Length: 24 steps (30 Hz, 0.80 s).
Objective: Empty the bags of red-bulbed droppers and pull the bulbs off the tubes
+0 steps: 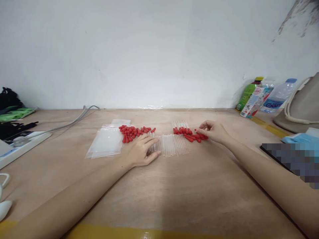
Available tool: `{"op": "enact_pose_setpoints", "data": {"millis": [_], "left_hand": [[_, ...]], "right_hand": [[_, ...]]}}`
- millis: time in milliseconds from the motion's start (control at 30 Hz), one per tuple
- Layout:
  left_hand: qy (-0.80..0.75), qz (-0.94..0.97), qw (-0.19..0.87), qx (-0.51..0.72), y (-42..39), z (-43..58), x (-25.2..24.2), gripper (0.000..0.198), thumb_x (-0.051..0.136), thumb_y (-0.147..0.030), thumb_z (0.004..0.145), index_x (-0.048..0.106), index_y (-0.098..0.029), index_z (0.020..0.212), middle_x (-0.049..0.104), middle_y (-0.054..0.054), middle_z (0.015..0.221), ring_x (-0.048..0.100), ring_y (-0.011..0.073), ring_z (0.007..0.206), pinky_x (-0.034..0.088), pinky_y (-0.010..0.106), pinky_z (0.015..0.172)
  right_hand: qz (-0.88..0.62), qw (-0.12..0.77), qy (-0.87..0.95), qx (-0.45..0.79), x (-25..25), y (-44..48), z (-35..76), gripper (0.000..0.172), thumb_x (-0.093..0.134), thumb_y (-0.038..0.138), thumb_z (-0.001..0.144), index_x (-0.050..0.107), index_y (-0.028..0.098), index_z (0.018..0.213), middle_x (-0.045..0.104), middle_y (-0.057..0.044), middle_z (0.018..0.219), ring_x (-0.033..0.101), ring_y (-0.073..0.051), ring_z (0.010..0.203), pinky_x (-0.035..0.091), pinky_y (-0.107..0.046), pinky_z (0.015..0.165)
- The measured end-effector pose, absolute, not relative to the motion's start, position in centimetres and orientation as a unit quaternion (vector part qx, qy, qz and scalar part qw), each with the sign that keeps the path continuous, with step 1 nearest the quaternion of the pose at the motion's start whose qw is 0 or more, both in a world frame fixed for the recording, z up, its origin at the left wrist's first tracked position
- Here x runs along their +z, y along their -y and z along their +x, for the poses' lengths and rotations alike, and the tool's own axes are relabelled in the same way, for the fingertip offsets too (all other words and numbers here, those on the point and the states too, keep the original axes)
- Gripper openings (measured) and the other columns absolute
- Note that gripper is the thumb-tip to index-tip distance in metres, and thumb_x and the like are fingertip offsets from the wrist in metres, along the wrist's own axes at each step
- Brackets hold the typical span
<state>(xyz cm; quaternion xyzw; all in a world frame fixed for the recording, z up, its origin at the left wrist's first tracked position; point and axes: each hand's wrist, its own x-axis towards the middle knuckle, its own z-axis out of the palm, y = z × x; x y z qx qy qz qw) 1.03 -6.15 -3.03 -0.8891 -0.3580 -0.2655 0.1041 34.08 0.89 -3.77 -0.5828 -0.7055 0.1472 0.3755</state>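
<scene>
Clear thin tubes (174,145) lie in a row on the wooden table. My left hand (146,149) rests over the left end of that row, fingers apart. Beside it is a pile of red rubber bulbs (132,131), next to flat clear plastic bags (107,141). Right of the tubes, droppers with red bulbs (181,130) lie side by side, their clear tips toward the wall. More loose red bulbs (193,138) lie just below them. My right hand (210,130) is at the right end of these bulbs, thumb and fingers pinched around a red bulb.
Bottles (258,96) and a beige bag (302,103) stand at the back right, with a dark flat object (286,159) nearer. A white power strip (27,146) with a grey cable (72,124) lies left. Yellow tape (119,231) runs along the front edge.
</scene>
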Motion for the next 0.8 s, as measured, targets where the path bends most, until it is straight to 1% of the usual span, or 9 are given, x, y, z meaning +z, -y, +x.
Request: {"op": "enact_pose_setpoints", "data": {"millis": [67, 133, 200, 267, 400, 567, 667, 733, 800], "left_hand": [[0.338, -0.908, 0.091, -0.232, 5.9, 0.9, -2.9, 0.049, 0.055, -0.047, 0.077, 0.053, -0.02, 0.118, 0.055, 0.01, 0.121, 0.047, 0.0275, 0.114, 0.038, 0.046, 0.096], [0.329, -0.922, 0.08, -0.188, 5.6, 0.9, -2.9, 0.056, 0.053, -0.052, 0.076, 0.049, -0.023, 0.124, 0.046, 0.009, 0.131, 0.039, 0.0275, 0.123, 0.029, 0.049, 0.103], [0.332, -0.929, 0.061, -0.151, 5.4, 0.9, -3.0, 0.056, 0.049, -0.054, 0.079, 0.044, -0.024, 0.127, 0.044, 0.008, 0.133, 0.036, 0.0246, 0.126, 0.022, 0.049, 0.106], [0.346, -0.927, 0.039, -0.141, 5.1, 1.0, -3.1, 0.053, 0.045, -0.052, 0.083, 0.043, -0.024, 0.128, 0.046, 0.007, 0.132, 0.038, 0.0215, 0.125, 0.019, 0.048, 0.108], [0.37, -0.914, 0.015, -0.168, 4.7, 1.2, -3.6, 0.046, 0.045, -0.047, 0.085, 0.048, -0.023, 0.124, 0.05, 0.006, 0.128, 0.041, 0.02, 0.123, 0.02, 0.047, 0.108], [0.376, -0.905, 0.013, -0.201, 4.5, 1.3, -4.0, 0.045, 0.047, -0.045, 0.084, 0.05, -0.021, 0.121, 0.05, 0.007, 0.128, 0.04, 0.0202, 0.123, 0.024, 0.044, 0.107], [0.39, -0.888, 0.039, -0.238, 4.6, 1.4, -4.1, 0.057, 0.052, -0.052, 0.079, 0.046, -0.019, 0.125, 0.046, 0.009, 0.132, 0.037, 0.0214, 0.126, 0.023, 0.044, 0.108], [0.408, -0.875, 0.058, -0.253, 4.8, 1.4, -4.1, 0.072, 0.054, -0.059, 0.072, 0.041, -0.017, 0.129, 0.042, 0.01, 0.135, 0.033, 0.0246, 0.128, 0.021, 0.046, 0.108], [0.428, -0.864, 0.069, -0.255, 5.0, 1.4, -4.0, 0.087, 0.056, -0.066, 0.065, 0.035, -0.016, 0.132, 0.038, 0.012, 0.137, 0.03, 0.0282, 0.129, 0.02, 0.049, 0.108]], "right_hand": [[-0.579, 0.366, 0.716, 0.136, -4.0, -0.7, 33.6, 0.028, 0.063, 0.046, 0.064, 0.061, 0.019, 0.072, 0.064, -0.001, 0.066, 0.047, -0.01, 0.049, 0.035, -0.023, 0.046], [-0.572, 0.356, 0.728, 0.123, -4.1, -0.6, 33.3, 0.028, 0.062, 0.047, 0.065, 0.062, 0.019, 0.071, 0.065, -0.001, 0.068, 0.048, -0.01, 0.051, 0.036, -0.023, 0.048], [-0.568, 0.354, 0.735, 0.111, -4.1, -0.6, 33.1, 0.03, 0.06, 0.049, 0.067, 0.064, 0.019, 0.07, 0.065, -0.001, 0.067, 0.049, -0.011, 0.053, 0.036, -0.023, 0.049], [-0.57, 0.36, 0.732, 0.098, -4.1, -0.6, 33.1, 0.033, 0.056, 0.051, 0.069, 0.064, 0.019, 0.067, 0.062, -0.001, 0.062, 0.048, -0.012, 0.052, 0.035, -0.023, 0.049], [-0.584, 0.38, 0.71, 0.099, -3.8, -0.6, 33.0, 0.034, 0.051, 0.049, 0.073, 0.063, 0.018, 0.066, 0.057, 0.0, 0.052, 0.046, -0.011, 0.049, 0.034, -0.024, 0.048], [-0.603, 0.361, 0.704, 0.104, -3.1, -0.9, 32.4, 0.03, 0.052, 0.046, 0.072, 0.066, 0.019, 0.073, 0.062, 0.0, 0.06, 0.049, -0.012, 0.051, 0.036, -0.025, 0.05], [-0.587, 0.317, 0.739, 0.094, -2.7, -1.1, 31.8, 0.034, 0.057, 0.051, 0.067, 0.067, 0.021, 0.079, 0.066, -0.001, 0.074, 0.054, -0.014, 0.059, 0.039, -0.026, 0.055], [-0.577, 0.286, 0.762, 0.069, -2.4, -1.1, 31.5, 0.039, 0.061, 0.055, 0.062, 0.068, 0.023, 0.083, 0.067, -0.002, 0.083, 0.057, -0.017, 0.068, 0.041, -0.029, 0.061], [-0.571, 0.266, 0.776, 0.042, -2.2, -1.1, 31.2, 0.042, 0.064, 0.055, 0.058, 0.067, 0.024, 0.087, 0.067, -0.001, 0.085, 0.058, -0.019, 0.074, 0.041, -0.032, 0.067]]}}
